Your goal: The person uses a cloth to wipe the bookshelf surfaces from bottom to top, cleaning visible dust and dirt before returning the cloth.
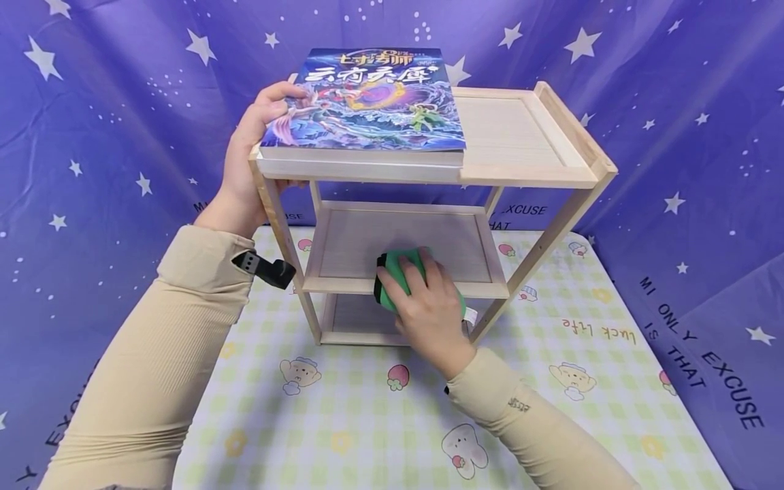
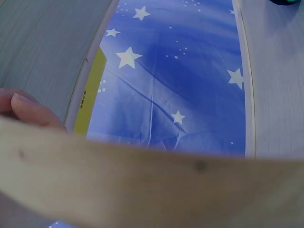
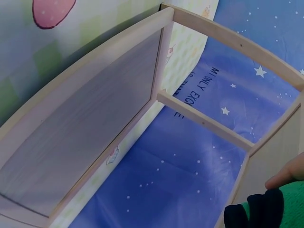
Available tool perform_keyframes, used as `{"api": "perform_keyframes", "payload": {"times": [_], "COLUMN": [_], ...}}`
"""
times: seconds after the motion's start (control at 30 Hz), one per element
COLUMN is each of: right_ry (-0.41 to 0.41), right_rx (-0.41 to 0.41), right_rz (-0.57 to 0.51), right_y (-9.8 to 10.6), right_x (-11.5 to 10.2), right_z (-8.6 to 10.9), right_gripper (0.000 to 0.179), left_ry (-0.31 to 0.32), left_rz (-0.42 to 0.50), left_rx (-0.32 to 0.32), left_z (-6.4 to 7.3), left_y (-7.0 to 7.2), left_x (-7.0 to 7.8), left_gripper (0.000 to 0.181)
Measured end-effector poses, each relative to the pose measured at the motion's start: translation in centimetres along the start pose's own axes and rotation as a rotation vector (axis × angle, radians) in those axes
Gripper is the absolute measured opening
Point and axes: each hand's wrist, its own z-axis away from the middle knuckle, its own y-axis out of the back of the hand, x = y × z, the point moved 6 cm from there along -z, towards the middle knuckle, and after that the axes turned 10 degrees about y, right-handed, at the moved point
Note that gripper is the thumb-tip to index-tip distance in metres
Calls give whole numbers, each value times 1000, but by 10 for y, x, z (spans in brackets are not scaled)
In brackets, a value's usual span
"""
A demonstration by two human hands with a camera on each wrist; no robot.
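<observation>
A three-tier light wooden shelf rack (image 1: 527, 175) stands on the cloth-covered table. My left hand (image 1: 245, 153) grips its upper left end, fingers over the edge beside the book and others beneath the top board. In the left wrist view, fingers (image 2: 35, 111) show behind a blurred wooden upright (image 2: 152, 183). My right hand (image 1: 429, 306) holds a soft green item (image 1: 387, 299) with a black band and white tag, at the front edge of the middle shelf (image 1: 343, 238). The right wrist view catches only part of that green item (image 3: 292, 204) and one finger (image 3: 287, 173).
A thick illustrated book (image 1: 373, 102) lies flat on the left of the top tier. The bottom tier (image 1: 355, 320) is partly hidden by the right hand. A checked tablecloth (image 1: 343, 415) covers the table, and a purple starry curtain (image 1: 122, 102) hangs behind and at both sides.
</observation>
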Motion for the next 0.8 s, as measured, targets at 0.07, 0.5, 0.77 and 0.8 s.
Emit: {"api": "perform_keyframes", "payload": {"times": [0.07, 0.5, 0.77, 0.8], "right_ry": [3, 22, 33, 34], "right_rx": [5, -53, -63, -60], "right_rz": [3, 18, 16, 17], "right_y": [-1, -6, -9, -9], "right_x": [-2, -13, -20, -21], "right_z": [-2, -11, -18, -19], "right_gripper": [59, 55, 55, 54], "left_ry": [5, 17, 14, 12], "left_rz": [-3, -3, -1, -5], "left_rx": [6, 17, 14, 14], "left_z": [0, 0, 0, 0], "left_y": [0, 0, 0, 0], "left_x": [0, 0, 0, 0], "left_gripper": [28, 28, 28, 28]}}
